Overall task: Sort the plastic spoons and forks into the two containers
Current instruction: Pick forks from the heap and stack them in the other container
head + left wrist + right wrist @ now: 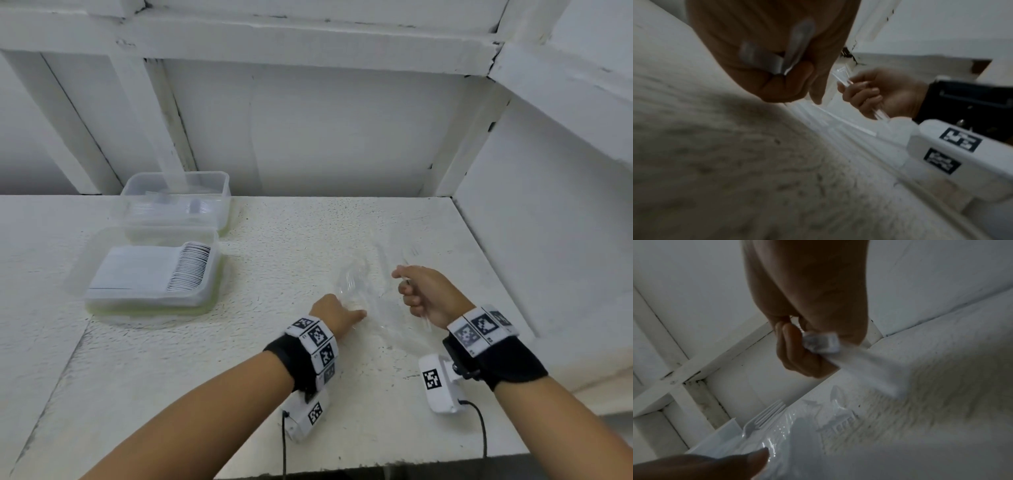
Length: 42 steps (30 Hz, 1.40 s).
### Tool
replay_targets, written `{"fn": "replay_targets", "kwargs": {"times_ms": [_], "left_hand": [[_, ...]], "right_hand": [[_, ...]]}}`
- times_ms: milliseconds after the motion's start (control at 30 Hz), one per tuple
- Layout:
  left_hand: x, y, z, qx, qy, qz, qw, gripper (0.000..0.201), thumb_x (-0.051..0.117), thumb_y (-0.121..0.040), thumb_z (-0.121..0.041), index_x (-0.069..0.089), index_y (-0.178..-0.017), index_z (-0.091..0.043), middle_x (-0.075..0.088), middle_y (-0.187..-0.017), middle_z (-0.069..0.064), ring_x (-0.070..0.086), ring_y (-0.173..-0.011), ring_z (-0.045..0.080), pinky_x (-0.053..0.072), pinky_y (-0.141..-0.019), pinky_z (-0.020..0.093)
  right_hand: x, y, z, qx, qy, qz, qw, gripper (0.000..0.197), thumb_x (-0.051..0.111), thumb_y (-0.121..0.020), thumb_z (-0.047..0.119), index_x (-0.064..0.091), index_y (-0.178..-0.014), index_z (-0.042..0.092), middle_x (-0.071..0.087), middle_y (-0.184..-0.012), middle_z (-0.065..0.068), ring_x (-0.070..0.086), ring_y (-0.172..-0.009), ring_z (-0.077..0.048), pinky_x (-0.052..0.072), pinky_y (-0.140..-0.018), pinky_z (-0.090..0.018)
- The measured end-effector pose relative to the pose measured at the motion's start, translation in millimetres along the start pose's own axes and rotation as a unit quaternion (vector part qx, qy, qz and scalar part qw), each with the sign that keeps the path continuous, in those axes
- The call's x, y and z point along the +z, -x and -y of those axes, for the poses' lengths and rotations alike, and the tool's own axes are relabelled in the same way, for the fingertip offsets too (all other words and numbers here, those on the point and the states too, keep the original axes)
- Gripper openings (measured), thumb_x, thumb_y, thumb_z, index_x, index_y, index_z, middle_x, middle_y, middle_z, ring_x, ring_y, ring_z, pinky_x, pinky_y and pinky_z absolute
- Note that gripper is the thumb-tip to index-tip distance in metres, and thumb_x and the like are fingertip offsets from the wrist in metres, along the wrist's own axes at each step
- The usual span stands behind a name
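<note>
Loose clear plastic cutlery (356, 284) lies on the white table between my hands, with a fork (766, 415) and a spoon (836, 394) visible among it. My left hand (342, 313) rests at the pile's near edge, its fingers curled round clear cutlery handles (777, 53). My right hand (407, 287), just right of the pile and off the table, grips a bundle of clear handles (822, 344). Fork tines (411, 251) show beyond its knuckles. Two clear containers stand at the left: the near one (102, 270) holds a stack of spoons, the far one (222, 192) holds some cutlery.
A white wall with beams (308, 137) rises behind the table. A white side panel (548, 222) closes off the right. The table's front edge (376, 462) runs below my wrists. Bare tabletop (274, 246) lies between the containers and the pile.
</note>
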<state>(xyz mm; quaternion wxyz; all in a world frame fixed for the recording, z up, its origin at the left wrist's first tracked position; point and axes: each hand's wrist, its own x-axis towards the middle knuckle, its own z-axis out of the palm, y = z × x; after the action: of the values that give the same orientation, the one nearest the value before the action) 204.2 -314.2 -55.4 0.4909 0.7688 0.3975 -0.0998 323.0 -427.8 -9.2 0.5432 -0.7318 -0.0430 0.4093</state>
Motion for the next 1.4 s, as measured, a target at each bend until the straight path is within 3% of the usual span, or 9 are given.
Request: {"fn": "replay_targets", "kwargs": {"times_ms": [33, 133, 300, 533, 700, 833, 1100, 1267, 1400], "left_hand": [[0, 0, -1, 0.003, -0.021, -0.003, 1.000, 0.039, 0.063, -0.084, -0.039, 0.059, -0.101, -0.004, 0.063, -0.099, 0.010, 0.060, -0.089, 0.024, 0.041, -0.064, 0.025], [-4, -1, 0, 0.019, -0.058, -0.019, 0.998, 0.028, 0.057, -0.087, -0.025, 0.044, -0.066, -0.013, 0.047, -0.067, 0.000, 0.046, -0.060, 0.014, 0.032, -0.047, 0.020], [-24, 3, 7, 0.049, -0.043, -0.030, 0.997, 0.040, 0.056, -0.090, -0.021, 0.035, -0.056, -0.014, 0.036, -0.058, -0.001, 0.035, -0.051, 0.009, 0.025, -0.045, 0.021], [-64, 27, 20, 0.097, 0.199, -0.066, 0.973, 0.030, 0.050, -0.096, -0.029, 0.057, -0.072, -0.012, 0.042, -0.064, 0.000, 0.033, -0.049, 0.011, 0.027, -0.041, 0.017], [-77, 54, 31, 0.102, 0.321, -0.042, 0.941, 0.028, 0.039, -0.100, -0.027, 0.049, -0.080, -0.011, 0.060, -0.071, 0.005, 0.059, -0.062, 0.016, 0.046, -0.054, 0.024], [-83, 74, 45, 0.123, 0.285, -0.055, 0.949, 0.026, 0.041, -0.100, -0.026, 0.047, -0.080, -0.012, 0.057, -0.065, 0.004, 0.055, -0.051, 0.014, 0.043, -0.051, 0.021], [-99, 91, 65, 0.131, 0.236, -0.071, 0.960, 0.022, 0.040, -0.099, -0.030, 0.046, -0.085, -0.014, 0.042, -0.063, -0.001, 0.035, -0.046, 0.009, 0.030, -0.043, 0.020], [-107, 94, 76, 0.139, 0.167, -0.098, 0.971, 0.026, 0.042, -0.097, -0.041, 0.045, -0.081, -0.021, 0.043, -0.070, -0.006, 0.034, -0.053, 0.007, 0.028, -0.046, 0.020], [-112, 97, 80, 0.125, 0.185, -0.108, 0.969, 0.043, 0.032, -0.098, -0.048, 0.055, -0.098, -0.012, 0.043, -0.069, -0.006, 0.035, -0.055, 0.007, 0.028, -0.049, 0.021]], "right_hand": [[1, 2, -2, -0.002, 0.012, -0.006, 1.000, 0.013, 0.045, -0.096, 0.021, 0.049, -0.086, 0.014, 0.037, -0.053, 0.002, 0.029, -0.035, -0.005, 0.021, -0.034, -0.015], [4, 10, -9, -0.009, 0.026, -0.006, 1.000, 0.013, 0.046, -0.096, 0.020, 0.048, -0.084, 0.015, 0.039, -0.054, 0.002, 0.032, -0.038, -0.007, 0.024, -0.036, -0.017], [9, 25, -15, -0.026, -0.003, -0.016, 1.000, 0.017, 0.047, -0.096, 0.014, 0.048, -0.079, 0.015, 0.047, -0.059, -0.001, 0.041, -0.049, -0.011, 0.033, -0.044, -0.020], [43, 44, -14, -0.099, -0.004, -0.012, 0.995, 0.020, 0.049, -0.096, 0.015, 0.052, -0.076, 0.015, 0.047, -0.067, -0.002, 0.040, -0.054, -0.011, 0.030, -0.048, -0.021], [96, 63, -4, -0.139, -0.041, 0.040, 0.989, 0.015, 0.040, -0.099, 0.016, 0.044, -0.085, 0.016, 0.052, -0.070, -0.002, 0.044, -0.047, -0.009, 0.034, -0.044, -0.021], [129, 70, 1, -0.160, -0.035, 0.022, 0.986, 0.014, 0.042, -0.095, 0.016, 0.043, -0.082, 0.018, 0.044, -0.062, 0.002, 0.029, -0.037, -0.004, 0.022, -0.035, -0.017], [168, 67, 2, -0.202, 0.034, -0.005, 0.979, 0.018, 0.063, -0.086, 0.036, 0.058, -0.087, 0.018, 0.049, -0.073, -0.002, 0.033, -0.045, -0.006, 0.025, -0.035, -0.018], [177, 66, 4, -0.248, 0.058, -0.002, 0.967, 0.016, 0.065, -0.086, 0.031, 0.062, -0.086, 0.015, 0.053, -0.064, 0.008, 0.043, -0.038, 0.004, 0.029, -0.038, -0.008], [180, 63, -1, -0.250, 0.083, -0.021, 0.964, 0.012, 0.065, -0.082, 0.018, 0.062, -0.082, 0.006, 0.046, -0.052, 0.012, 0.034, -0.040, -0.002, 0.027, -0.038, -0.011]]}}
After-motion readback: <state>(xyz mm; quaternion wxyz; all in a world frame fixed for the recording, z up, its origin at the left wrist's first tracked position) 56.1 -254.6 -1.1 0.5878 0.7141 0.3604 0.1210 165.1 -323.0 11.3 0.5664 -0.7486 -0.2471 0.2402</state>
